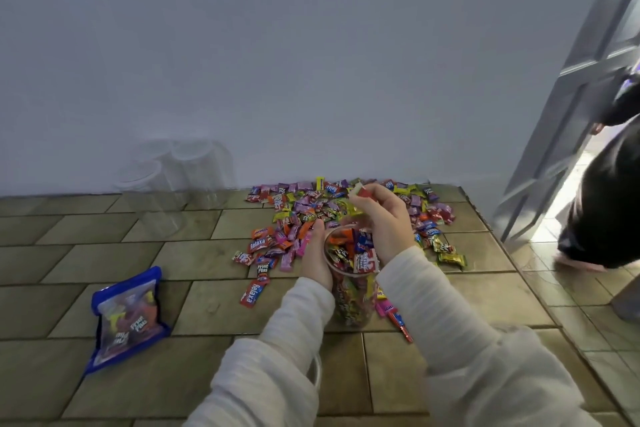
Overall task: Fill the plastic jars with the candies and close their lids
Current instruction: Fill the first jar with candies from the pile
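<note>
Sleeved arms are reaching over the tiled floor [114,263]: left hand [316,258] gripping a nearly full plastic jar [351,282], right hand [382,218] pinching candies [360,191] above it. Candy pile [311,215] and empty jars [166,177] are waiting; lids unseen.

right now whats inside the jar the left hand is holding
The jar in the left hand holds mixed wrapped candies, heaped nearly to its rim. The right hand holds more candy above it. The forearms cover the jar's lowest part.
</note>
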{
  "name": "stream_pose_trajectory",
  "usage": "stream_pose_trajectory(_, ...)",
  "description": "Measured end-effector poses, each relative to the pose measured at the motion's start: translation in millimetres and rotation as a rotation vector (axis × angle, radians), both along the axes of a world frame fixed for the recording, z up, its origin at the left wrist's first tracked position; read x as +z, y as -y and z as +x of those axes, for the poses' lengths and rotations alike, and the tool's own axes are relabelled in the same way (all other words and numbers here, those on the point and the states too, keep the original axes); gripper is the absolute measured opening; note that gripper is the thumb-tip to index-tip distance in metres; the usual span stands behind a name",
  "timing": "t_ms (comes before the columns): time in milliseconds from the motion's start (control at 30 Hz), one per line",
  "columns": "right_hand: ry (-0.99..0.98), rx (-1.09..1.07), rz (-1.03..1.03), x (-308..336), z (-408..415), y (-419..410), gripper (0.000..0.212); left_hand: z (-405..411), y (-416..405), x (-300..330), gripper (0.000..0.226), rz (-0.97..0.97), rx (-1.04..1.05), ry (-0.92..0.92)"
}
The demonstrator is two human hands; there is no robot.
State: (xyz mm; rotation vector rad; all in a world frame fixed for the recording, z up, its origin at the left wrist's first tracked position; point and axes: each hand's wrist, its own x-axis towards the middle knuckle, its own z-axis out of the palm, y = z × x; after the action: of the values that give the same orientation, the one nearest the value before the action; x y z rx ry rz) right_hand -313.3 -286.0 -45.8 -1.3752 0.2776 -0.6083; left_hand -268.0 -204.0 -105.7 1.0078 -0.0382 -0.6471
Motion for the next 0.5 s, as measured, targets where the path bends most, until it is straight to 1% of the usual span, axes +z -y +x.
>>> stream_pose_trajectory(133,-0.054,-0.021,-0.250,-2,2,2,0.013,3,0,-1,0.047,-0.005,0.017,-0.011)
stream_pose_trajectory(267,-0.143,0.047,-0.514,-2,3,9,0.017,5,1,-5,0.057,0.026,0.061,-0.018)
stream_pose_trajectory(400,-0.159,0.172,-0.652,2,-1,15,0.008,6,3,-6,0.046,-0.016,0.036,-0.023)
stream_pose_trajectory(433,-0.145,0.192,-0.684,2,-2,17,0.008,7,3,-6,0.043,-0.032,0.033,-0.022)
stream_pose_trajectory(500,-0.130,0.192,-0.741,1,-4,22,0.017,7,3,-5,0.043,-0.059,0.014,-0.030)
